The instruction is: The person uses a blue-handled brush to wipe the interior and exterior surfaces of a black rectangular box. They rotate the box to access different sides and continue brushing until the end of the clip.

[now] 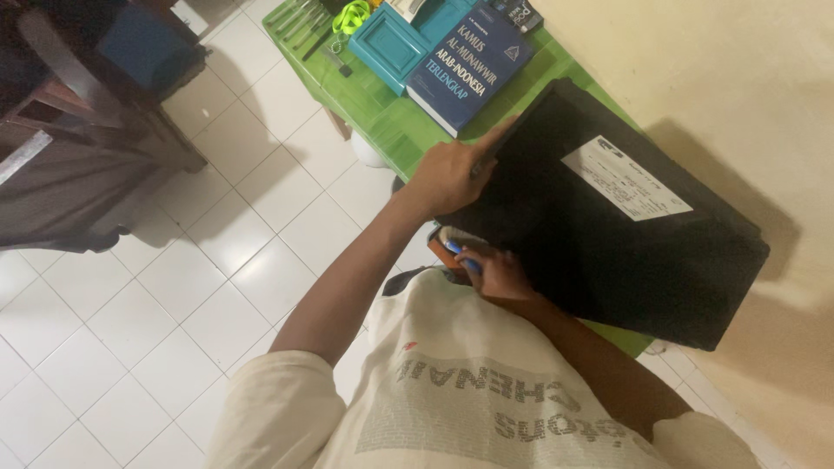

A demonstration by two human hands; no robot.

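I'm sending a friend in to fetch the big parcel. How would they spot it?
Find the green table against the cream wall. At its near end, under the person's left hand, lies the black wrapped package. Unlike the blue book and teal box beyond, it is large, black, with a white label.

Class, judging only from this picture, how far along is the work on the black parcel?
Done: the black wrapped parcel lies on the green table, its label facing up. In hand: the left hand steadies its edge; the right hand holds a blue-handled tool at its near corner. Left: the wrapping looks unopened.
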